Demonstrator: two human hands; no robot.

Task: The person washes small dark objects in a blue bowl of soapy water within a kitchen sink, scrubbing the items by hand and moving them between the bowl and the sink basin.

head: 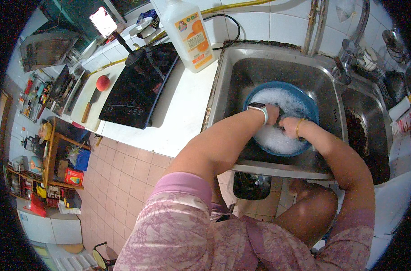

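A blue plastic basin (314, 111) stands in the larger bowl of a stainless steel sink (241, 73). White suds (276, 142) cover most of the water in it. My left hand (273, 113), below a wristwatch with a pale band (264, 115), is closed at the middle of the basin. Close beside it is my right hand (288, 126), under a gold-coloured bracelet (297, 128), with its fingers curled. Between both hands shows a small dark item (279, 118), apparently cloth, gripped and mostly hidden by fingers and foam.
A faucet (342, 69) overhangs the sink divider. Left of the sink, a large plastic bottle (192, 40) and a black induction cooktop (137, 91) occupy the white counter (178, 108). Farther left, a knife (90, 105) and a peach (103, 83) rest on a cutting board (80, 117).
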